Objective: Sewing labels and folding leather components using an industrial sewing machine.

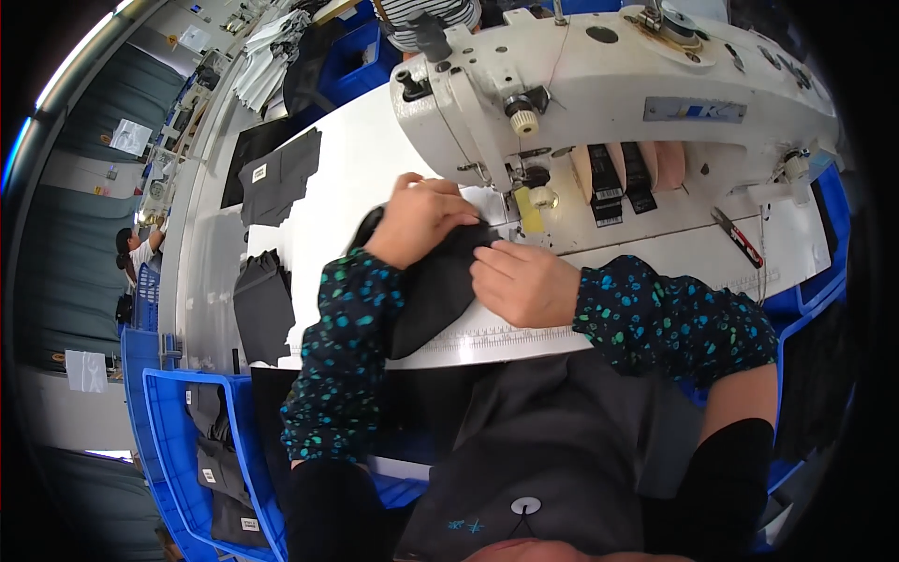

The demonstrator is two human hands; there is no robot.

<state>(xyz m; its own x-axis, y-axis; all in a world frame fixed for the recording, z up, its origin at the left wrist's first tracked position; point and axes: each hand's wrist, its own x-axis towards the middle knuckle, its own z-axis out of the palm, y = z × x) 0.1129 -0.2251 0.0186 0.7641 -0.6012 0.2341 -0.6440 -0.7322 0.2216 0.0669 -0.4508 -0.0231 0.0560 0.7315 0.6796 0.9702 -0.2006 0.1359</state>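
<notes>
A dark grey piece of fabric (433, 288) lies on the white table below the needle area of a sewing machine (599, 89). My left hand (421, 223) pinches its upper edge, thumb and fingers pressed together close to the presser foot. Just to the right, my right hand (524, 284) grips the fabric's right edge between thumb and fingertips. Both hands sit in front of the needle, which is partly hidden by the machine's parts. A yellow piece (531, 212) shows on the machine bed beside the foot.
Stacked dark fabric pieces (265, 304) lie to the left. Red-handled snips (740, 237) rest at the right, and black label strips (605, 183) under the machine arm. A blue crate (153, 393) with dark pieces stands lower left. Another person (140, 248) sits far left.
</notes>
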